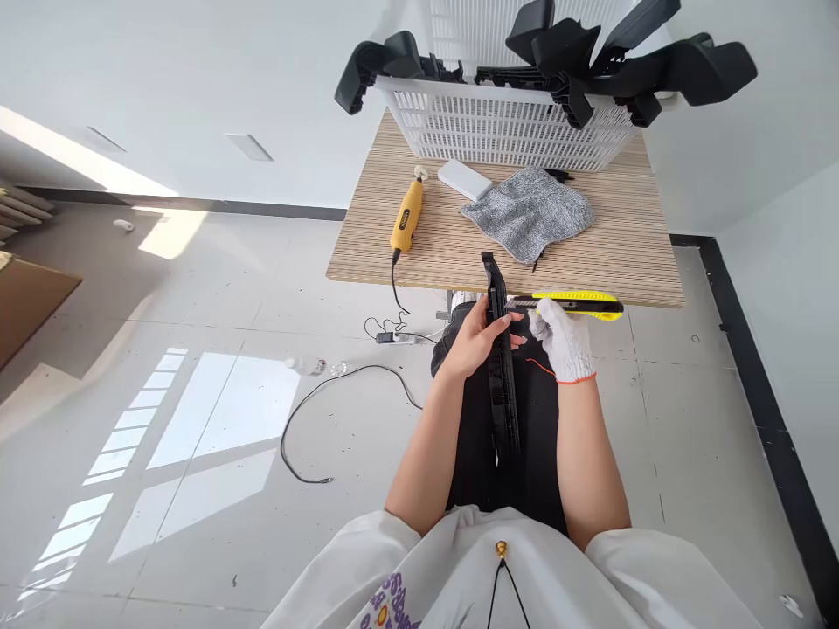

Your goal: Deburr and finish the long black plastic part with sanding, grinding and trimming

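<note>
My bare left hand (478, 339) is closed around a long black plastic part (502, 384). The part runs lengthwise above my lap, its upper end just over the table's front edge. A white knit glove with an orange cuff covers my right hand (560, 339), which grips a yellow and black utility knife (590, 305). The blade is out and points left, its tip at the side of the black part close to my left fingers. Whether the blade touches the plastic, I cannot tell.
On the wooden table (367, 236) lie a yellow rotary tool (407, 216), a white box (465, 180) and a grey cloth (534, 214). Behind them stands a white basket (511, 127) piled with black plastic parts (564, 52). A black cable (308, 402) and a power strip (395, 338) are on the floor.
</note>
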A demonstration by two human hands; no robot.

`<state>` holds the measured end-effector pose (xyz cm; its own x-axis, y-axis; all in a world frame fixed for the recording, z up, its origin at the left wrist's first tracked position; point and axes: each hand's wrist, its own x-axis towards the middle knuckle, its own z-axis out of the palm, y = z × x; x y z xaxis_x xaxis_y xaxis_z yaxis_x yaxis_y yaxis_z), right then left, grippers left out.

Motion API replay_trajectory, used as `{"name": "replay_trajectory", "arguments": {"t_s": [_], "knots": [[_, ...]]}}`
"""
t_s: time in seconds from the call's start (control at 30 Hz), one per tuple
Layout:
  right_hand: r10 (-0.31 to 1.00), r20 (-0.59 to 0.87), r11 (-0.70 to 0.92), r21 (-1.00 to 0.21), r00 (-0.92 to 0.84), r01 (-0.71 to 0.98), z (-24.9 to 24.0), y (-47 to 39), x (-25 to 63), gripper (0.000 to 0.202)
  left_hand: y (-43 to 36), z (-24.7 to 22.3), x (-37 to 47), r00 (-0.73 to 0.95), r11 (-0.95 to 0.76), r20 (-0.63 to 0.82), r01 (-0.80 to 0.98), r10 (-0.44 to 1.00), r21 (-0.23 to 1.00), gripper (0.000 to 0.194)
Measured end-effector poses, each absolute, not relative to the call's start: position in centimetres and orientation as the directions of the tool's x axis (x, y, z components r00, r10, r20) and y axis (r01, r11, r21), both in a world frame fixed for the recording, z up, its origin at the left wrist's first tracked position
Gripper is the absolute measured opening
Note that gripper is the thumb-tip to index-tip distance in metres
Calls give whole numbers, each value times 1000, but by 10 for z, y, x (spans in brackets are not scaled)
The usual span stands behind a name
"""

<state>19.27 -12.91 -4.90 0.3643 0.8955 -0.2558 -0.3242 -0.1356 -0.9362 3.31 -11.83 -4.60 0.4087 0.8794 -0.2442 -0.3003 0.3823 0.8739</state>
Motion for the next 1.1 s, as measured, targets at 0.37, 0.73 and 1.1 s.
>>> {"name": "replay_trajectory", "arguments": {"t_s": [0.37,0.73,1.1], "knots": [[900,-264,-198,-957,347,-214,-43,-130,200,35,-116,-36,37,402,374,-247,-277,882,885,45],[868,-275,-168,-947,414,-275,-45,-128,199,30,-115,-40,41,421,380,-250,-260,872,888,49],[891,-282,-202,-948,356,-246,-41,-128,195,27,-116,-39,42,423,385,-250,-271,871,882,51]]}}
